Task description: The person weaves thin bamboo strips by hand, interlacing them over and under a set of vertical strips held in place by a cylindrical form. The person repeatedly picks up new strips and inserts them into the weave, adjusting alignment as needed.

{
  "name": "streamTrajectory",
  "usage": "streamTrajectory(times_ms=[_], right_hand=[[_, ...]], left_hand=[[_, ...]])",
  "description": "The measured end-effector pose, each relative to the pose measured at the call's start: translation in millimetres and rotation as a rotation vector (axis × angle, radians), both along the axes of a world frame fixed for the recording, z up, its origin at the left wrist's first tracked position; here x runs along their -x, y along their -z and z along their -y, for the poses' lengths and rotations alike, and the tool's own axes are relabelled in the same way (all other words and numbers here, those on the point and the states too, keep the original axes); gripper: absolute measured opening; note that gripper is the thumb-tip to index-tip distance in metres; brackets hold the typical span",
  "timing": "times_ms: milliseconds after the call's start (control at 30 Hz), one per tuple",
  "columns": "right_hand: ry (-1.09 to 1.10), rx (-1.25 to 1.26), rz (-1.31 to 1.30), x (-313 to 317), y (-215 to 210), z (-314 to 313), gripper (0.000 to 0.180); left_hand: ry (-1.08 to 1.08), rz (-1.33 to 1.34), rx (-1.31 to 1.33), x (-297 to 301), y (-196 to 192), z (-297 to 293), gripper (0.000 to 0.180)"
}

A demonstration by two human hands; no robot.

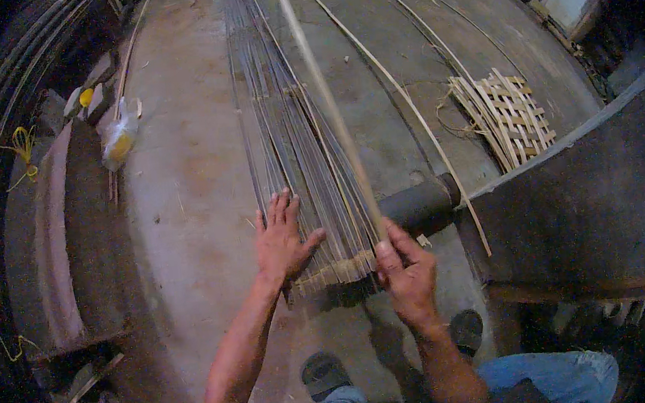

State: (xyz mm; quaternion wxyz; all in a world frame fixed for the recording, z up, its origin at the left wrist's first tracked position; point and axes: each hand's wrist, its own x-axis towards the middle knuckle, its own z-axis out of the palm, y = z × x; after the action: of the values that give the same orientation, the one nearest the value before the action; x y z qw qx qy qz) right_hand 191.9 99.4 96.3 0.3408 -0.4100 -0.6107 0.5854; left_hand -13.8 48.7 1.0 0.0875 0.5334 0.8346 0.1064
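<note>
Long thin strips (310, 168), greyish and looking like split bamboo, run away from me side by side along the floor. Their near ends are bound by a tan cross band (338, 271). My left hand (280, 242) lies flat on the left edge of the strips, fingers stretched out and thumb apart. In my right hand (410, 278), closed with the thumb on top, is the near end of a long pale bamboo strip (326, 94). It slants up and away over the right side of the bundle, and its far end leaves the view.
A dark cylinder (419, 207) lies right of the bundle. Loose pale strips (389, 80) and a part-woven bamboo piece (514, 112) lie beyond it. A dark curved sheet (568, 203) stands at right. At left are a long block (57, 240), a plastic bag (119, 139) and yellow twine (24, 143).
</note>
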Motion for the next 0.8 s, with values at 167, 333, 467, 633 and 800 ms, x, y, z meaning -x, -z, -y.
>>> streamTrajectory(times_ms=[167,333,467,633,800], right_hand=[[0.022,0.024,0.115,6.8,54.1,20.2,0.040],[0.091,-0.082,0.176,9.9,40.6,20.6,0.039],[0.001,0.034,0.145,21.4,57.4,19.3,0.039],[-0.061,0.660,-0.026,26.7,38.5,46.4,0.040],[0.123,0.668,-0.032,4.5,78.1,78.0,0.026]], left_hand=[[-0.007,-0.018,-0.021,3.8,3.3,3.1,0.083],[0.007,-0.038,-0.031,2.8,1.8,-4.8,0.084],[0.011,-0.031,-0.102,0.0,17.3,-2.4,0.081],[0.009,-0.073,-0.122,9.4,8.0,7.1,0.076],[0.018,-0.069,-0.168,3.9,16.8,2.6,0.078]])
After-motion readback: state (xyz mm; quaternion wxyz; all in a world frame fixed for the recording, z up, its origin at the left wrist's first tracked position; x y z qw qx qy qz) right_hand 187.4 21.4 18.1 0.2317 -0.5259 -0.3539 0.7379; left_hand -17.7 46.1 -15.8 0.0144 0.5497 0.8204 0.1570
